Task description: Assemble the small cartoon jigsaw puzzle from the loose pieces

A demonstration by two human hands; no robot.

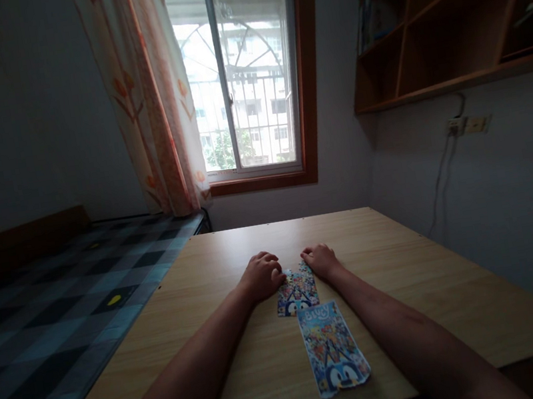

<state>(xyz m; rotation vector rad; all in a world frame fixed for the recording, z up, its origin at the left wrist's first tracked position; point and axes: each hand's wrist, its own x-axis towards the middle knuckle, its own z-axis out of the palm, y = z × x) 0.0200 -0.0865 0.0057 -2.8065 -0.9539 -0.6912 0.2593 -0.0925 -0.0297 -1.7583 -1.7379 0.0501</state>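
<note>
By the fingers of our left hand, parted, and right hand (clamped? We can't tell) lies the puzzle.

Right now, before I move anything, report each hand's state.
Left hand: fingers curled, beside the jigsaw puzzle; whether it holds anything cannot be told.
Right hand: fingers bent at the puzzle's upper right; any grip cannot be told.

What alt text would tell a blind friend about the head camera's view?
A left hand and right hand flank the far end of a partly assembled jigsaw puzzle on a wooden table, with a similar printed sheet nearer the camera. Beyond is a bright window.
</note>
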